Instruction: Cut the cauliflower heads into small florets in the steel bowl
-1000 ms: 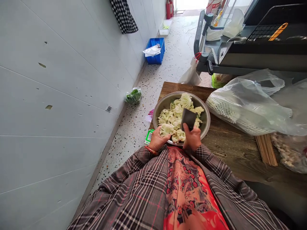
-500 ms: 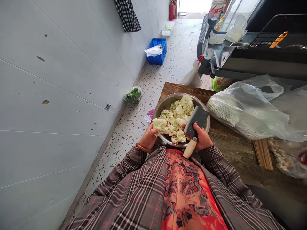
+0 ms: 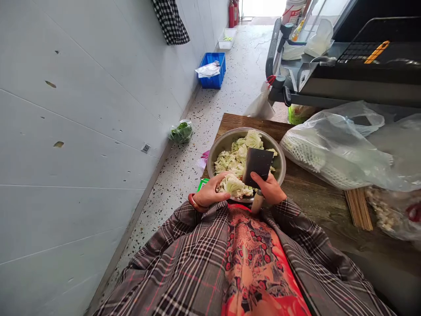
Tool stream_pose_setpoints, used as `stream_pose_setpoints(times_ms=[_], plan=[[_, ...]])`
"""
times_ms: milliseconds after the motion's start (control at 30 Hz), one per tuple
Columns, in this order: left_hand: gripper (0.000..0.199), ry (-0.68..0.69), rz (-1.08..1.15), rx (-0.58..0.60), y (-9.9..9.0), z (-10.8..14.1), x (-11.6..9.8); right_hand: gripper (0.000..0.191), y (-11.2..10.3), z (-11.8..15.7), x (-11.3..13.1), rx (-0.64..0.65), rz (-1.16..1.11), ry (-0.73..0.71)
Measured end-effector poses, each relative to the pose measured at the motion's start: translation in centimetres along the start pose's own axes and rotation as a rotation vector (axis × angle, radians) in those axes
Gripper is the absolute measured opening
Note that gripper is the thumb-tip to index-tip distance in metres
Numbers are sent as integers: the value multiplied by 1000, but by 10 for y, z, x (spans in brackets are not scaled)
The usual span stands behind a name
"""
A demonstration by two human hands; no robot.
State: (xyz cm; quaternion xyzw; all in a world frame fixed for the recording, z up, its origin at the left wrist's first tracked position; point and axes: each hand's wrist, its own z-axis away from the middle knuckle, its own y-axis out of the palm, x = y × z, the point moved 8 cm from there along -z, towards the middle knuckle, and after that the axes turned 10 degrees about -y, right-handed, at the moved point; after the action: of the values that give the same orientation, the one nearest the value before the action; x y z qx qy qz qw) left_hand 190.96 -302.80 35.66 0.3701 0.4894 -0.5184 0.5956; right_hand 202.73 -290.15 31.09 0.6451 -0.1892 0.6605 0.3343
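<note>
A round metal bowl (image 3: 279,164) full of pale cauliflower pieces (image 3: 238,153) stands on the dark wooden table in front of me. Over its near left rim, my left hand (image 3: 211,192) is curled round a cauliflower piece (image 3: 232,185). My right hand (image 3: 270,188) grips a cleaver (image 3: 258,164) low on its broad dark blade, and the pale wooden handle points down toward my body. The blade hangs over the bowl, close to the piece in my left hand, and hides some of the cauliflower.
Clear plastic bags (image 3: 342,145) lie right of the bowl, beside wooden sticks (image 3: 358,210). A metal cart (image 3: 355,92) stands behind them. On the floor to the left are bagged greens (image 3: 181,131) and a blue crate (image 3: 213,81), near a white wall (image 3: 82,131).
My left hand has moved right and slightly down with its cauliflower piece, nearer the cleaver. The cleaver has shifted left and its blade has turned, now looking darker and more upright.
</note>
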Motion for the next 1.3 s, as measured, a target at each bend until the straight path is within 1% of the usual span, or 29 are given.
stream_pose_setpoints(times_ms=[100, 167, 233, 333, 433, 467, 533, 600, 633, 667, 700, 767, 833, 900, 967, 1067, 1100, 1200, 1300], plan=[[64, 40, -113, 7, 2, -2, -11, 38, 3, 0, 11, 86, 159, -124], [61, 32, -184, 4, 5, -4, -15, 37, 6, 1, 19, 126, 275, -202], [56, 8, -250, -21, 7, -6, -16, 35, 8, 3, 30, 131, 413, -287], [49, -24, -329, -75, 11, -7, -17, 32, 12, 9, 43, 92, 587, -414], [42, -45, -361, -135, 19, -7, -18, 27, 16, 13, 47, 56, 677, -501], [41, -44, -358, -123, 24, -6, -18, 26, 15, 12, 46, 34, 699, -507], [41, -35, -335, -44, 37, -5, -17, 29, 5, 8, 39, -66, 738, -463], [44, -53, -274, 14, 43, -5, -12, 34, -14, 3, 31, -213, 757, -370], [46, -76, -214, 0, 40, -6, -7, 36, -23, 1, 27, -266, 747, -327], [48, -103, -122, -37, 34, -6, -2, 38, -31, 0, 24, -289, 726, -294], [49, -127, 3, -86, 25, -7, 4, 39, -37, -1, 21, -283, 696, -274], [53, -155, 307, -164, 8, -8, 15, 42, -46, -1, 17, -223, 647, -259], [55, -169, 573, -179, -3, -9, 24, 45, -56, 3, 15, -172, 664, -255], [54, -196, 709, -177, -9, -11, 30, 49, -67, 8, 12, -142, 737, -258], [50, -239, 747, -187, -14, -12, 37, 49, -74, 11, 8, -83, 816, -269], [48, -288, 740, -209, -16, -13, 44, 39, -76, 14, 0, 35, 893, -291], [49, -293, 731, -215, -15, -13, 44, 37, -76, 14, -2, 57, 916, -302], [53, -277, 698, -220, -10, -14, 40, 38, -70, 15, 3, 42, 952, -372], [59, -244, 677, -198, -1, -15, 29, 35, -53, 17, 19, 25, 910, -471]])
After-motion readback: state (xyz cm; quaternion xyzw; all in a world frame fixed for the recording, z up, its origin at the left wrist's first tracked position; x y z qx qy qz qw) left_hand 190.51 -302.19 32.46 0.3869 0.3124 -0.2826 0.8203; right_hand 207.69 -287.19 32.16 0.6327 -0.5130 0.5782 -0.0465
